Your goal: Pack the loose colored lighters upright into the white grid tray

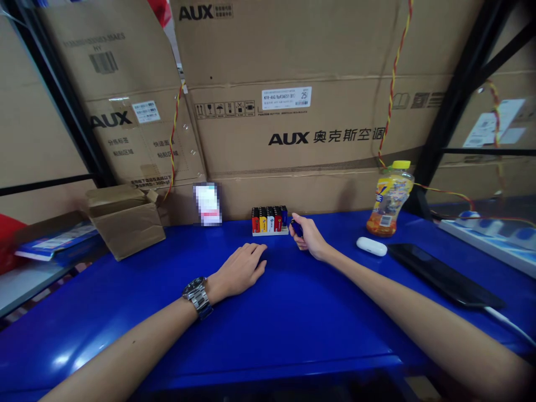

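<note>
My right hand [309,237] is closed around a dark blue lighter [296,228], just right of a white tray [262,234]. Rows of lighters [270,222] in red, yellow, white and dark blue stand upright in that tray, against the cardboard at the back of the table. Palm down, with its fingers stretched toward the tray, my left hand [240,269] rests on the blue tabletop and holds nothing. A metal watch [198,296] is on my left wrist.
Large cardboard boxes [326,167] form a wall behind. An open small carton [125,220] and a propped phone with a blurred screen [208,204] stand left. On the right are a drink bottle [389,201], a white earphone case [371,246], a black device [444,276] with a white cable and a power strip [489,245].
</note>
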